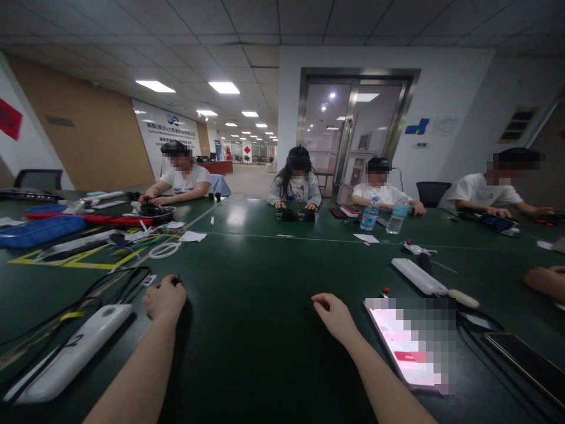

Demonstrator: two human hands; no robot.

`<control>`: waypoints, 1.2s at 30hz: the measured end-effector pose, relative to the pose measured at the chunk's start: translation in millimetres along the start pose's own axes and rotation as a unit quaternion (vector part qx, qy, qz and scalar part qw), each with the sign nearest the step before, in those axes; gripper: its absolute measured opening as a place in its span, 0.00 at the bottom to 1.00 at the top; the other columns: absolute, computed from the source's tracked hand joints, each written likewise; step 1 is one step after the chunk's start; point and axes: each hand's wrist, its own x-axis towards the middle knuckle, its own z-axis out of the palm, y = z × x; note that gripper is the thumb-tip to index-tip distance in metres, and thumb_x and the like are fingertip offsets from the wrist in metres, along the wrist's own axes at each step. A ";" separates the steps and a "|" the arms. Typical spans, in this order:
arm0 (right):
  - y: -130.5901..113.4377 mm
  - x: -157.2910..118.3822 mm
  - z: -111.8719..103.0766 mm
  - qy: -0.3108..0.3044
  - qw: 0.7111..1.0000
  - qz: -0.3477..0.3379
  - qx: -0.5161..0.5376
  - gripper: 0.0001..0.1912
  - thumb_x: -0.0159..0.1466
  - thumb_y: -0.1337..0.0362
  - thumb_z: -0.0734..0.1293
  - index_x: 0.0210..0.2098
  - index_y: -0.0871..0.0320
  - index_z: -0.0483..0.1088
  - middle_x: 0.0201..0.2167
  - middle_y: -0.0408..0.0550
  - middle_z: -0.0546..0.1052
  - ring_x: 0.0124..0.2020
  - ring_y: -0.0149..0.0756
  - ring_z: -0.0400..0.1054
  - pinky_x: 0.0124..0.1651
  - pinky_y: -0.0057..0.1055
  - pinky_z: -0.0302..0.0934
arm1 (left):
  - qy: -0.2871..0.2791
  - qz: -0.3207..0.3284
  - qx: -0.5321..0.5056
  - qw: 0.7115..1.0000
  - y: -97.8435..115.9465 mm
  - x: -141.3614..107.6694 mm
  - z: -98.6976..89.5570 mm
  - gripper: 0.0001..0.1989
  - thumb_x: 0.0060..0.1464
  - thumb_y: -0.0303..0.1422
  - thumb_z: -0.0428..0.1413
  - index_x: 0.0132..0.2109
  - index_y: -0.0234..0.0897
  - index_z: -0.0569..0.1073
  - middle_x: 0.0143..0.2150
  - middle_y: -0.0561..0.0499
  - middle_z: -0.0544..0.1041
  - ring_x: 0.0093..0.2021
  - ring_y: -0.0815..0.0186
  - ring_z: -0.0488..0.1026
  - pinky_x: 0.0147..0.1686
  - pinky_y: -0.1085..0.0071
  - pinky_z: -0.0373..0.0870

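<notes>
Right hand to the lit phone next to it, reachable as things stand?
Likely yes: the right hand rests just beside the lit phone, with only a narrow strip of bare green tabletop between them and nothing visibly in the way.

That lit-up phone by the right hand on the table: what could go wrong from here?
The right hand rests right beside the lit phone, so a careless sweep might knock it into the dark phone nearby. The black cables beside the lit phone could also snag fingers and drag things along.
</notes>
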 end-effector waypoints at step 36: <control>1.0 0.9 -0.6 -0.002 1.000 -0.002 -0.011 0.13 0.62 0.65 0.60 0.44 0.56 0.70 0.44 0.47 0.73 0.47 0.36 0.67 0.49 0.32 0.61 | 0.016 -0.021 0.036 0.999 4.6 -5.0 -6.5 0.23 0.53 0.36 0.49 0.56 0.35 0.67 0.56 0.32 0.63 0.56 0.43 0.60 0.48 0.54 0.61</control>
